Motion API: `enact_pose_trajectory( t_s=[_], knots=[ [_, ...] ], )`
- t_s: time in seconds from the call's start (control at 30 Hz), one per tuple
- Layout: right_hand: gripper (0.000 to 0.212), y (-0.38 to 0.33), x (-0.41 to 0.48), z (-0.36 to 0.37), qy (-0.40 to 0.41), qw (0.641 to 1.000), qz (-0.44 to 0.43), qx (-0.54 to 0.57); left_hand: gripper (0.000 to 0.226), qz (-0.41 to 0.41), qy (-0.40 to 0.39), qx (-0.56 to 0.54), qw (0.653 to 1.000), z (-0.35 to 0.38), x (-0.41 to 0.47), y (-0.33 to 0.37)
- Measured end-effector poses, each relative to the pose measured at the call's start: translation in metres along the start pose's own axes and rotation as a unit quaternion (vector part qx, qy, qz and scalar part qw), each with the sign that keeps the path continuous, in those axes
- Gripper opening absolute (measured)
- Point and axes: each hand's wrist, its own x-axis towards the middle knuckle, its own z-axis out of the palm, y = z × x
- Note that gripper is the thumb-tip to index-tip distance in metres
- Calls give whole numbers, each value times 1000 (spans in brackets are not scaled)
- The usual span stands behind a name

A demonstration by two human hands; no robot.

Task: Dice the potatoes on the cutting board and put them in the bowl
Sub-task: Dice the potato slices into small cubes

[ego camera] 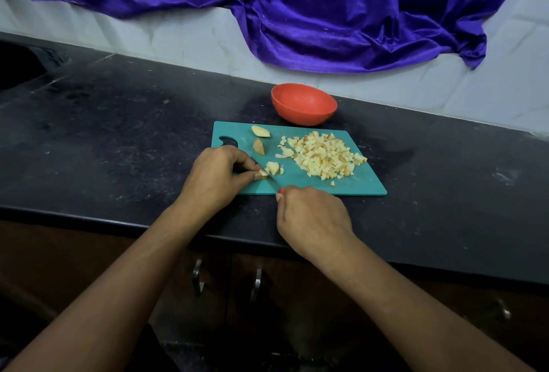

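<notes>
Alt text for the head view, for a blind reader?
A person's left hand pins a potato piece on a teal cutting board while the right hand slices it with a knife. Diced potato is piled alongside; the red bowl sits behind.

The worktop [118,140] is a dark, speckled slab running from the near left to the far right. Its surface is dulled by pale smudges and scuffs, thickest toward the left. Its rounded front edge crosses the lower middle of the view, and its far edge meets a pale tiled wall [445,95]. Two things lie directly on it. A teal cutting board [365,184] lies flat near the front edge, its handle hole at its far left corner. A red-orange bowl [303,113] stands upright just beyond the board's far edge, between board and wall.
</notes>
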Motion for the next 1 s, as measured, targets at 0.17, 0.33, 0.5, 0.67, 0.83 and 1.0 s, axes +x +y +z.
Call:
enact_pose_trajectory(
  t_s=[0.17,0.33,0.5,0.67,0.83,1.0],
  knots=[
    [33,-5,4,-1,-13,1000,10,-2,10,-1,-4,5,1000,0,0,0],
    [36,-5,7,1,-11,997,46,66,10,0,-8,8,1000,-2,-3,2],
    [40,0,0,2,17,994,43,102,12,2,0,16,1000,-2,-4,1],
    [39,-2,-4,4,31,996,22,86,10,-8,6,11,1000,-2,-4,1],
    [39,-4,-3,4,28,998,14,63,11,-2,9,16,1000,-2,-3,0],
    [39,-8,-2,3,17,999,6,33,11,15,12,14,1000,-1,-2,-3]
  ],
)
